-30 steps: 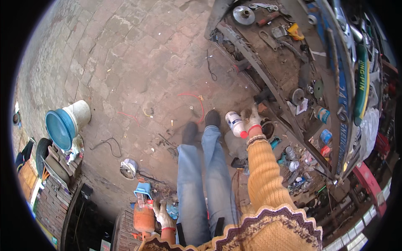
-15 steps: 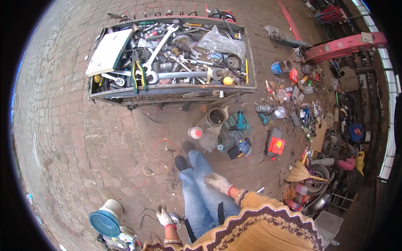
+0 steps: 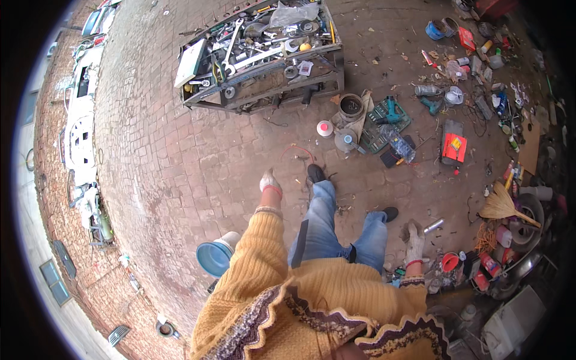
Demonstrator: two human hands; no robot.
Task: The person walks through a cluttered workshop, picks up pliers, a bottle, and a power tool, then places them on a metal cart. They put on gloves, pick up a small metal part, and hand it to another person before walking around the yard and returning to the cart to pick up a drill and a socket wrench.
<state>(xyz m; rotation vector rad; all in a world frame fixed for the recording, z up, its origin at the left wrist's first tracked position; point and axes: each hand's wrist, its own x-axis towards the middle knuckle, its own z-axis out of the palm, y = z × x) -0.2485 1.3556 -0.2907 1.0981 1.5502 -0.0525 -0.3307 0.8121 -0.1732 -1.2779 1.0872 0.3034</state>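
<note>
I wear pale work gloves with red cuffs on both hands. My left hand (image 3: 269,180) is held out in front over the brick paving, its fingers loosely extended with nothing seen in them. Low at my right side hangs my right hand (image 3: 414,241), fingers loosely apart and slightly bent. Just beyond its fingertips a silver metal tube (image 3: 433,225) lies on the ground; the hand appears apart from it. A blue basin (image 3: 213,259) on a whitish bucket (image 3: 229,240) stands beside my left forearm.
Ahead is a metal tool cart (image 3: 264,90) heaped with wrenches and sockets. Right of it are a round can (image 3: 351,107), a white bottle (image 3: 324,128), a green drill case (image 3: 375,141) and a red-and-black box (image 3: 453,144). A straw broom (image 3: 503,203) lies among clutter at the right.
My body has turned and stepped, so the cart now sits farther off. My left hand has swung forward; my right hand has moved from over my thigh down to my side.
</note>
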